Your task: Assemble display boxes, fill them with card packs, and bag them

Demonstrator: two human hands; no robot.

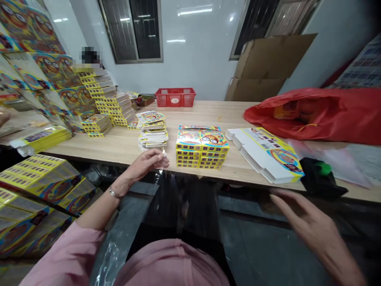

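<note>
My left hand (151,159) is closed in a pinch at the table's front edge. A thin, shiny clear strip, looking like tape, shows at its fingertips and hangs below them. Just behind it stands an uneven stack of flat printed cartons (153,133). To its right, a block of small yellow boxes (202,147) sits in two side-by-side stacks. My right hand (309,218), smeared by motion, is held low before the table edge with fingers apart and nothing visible in it. Close above it are flattened printed cartons (268,155) and a black tape dispenser (321,176) with a green part.
A red basket (175,97) stands at the back of the table (208,113). At right lies a red bag (315,113); brown cardboard (264,67) leans on the wall. Tall stacks of yellow boxes (110,99) rise at left, with a person behind. More packed boxes (44,190) stand low left.
</note>
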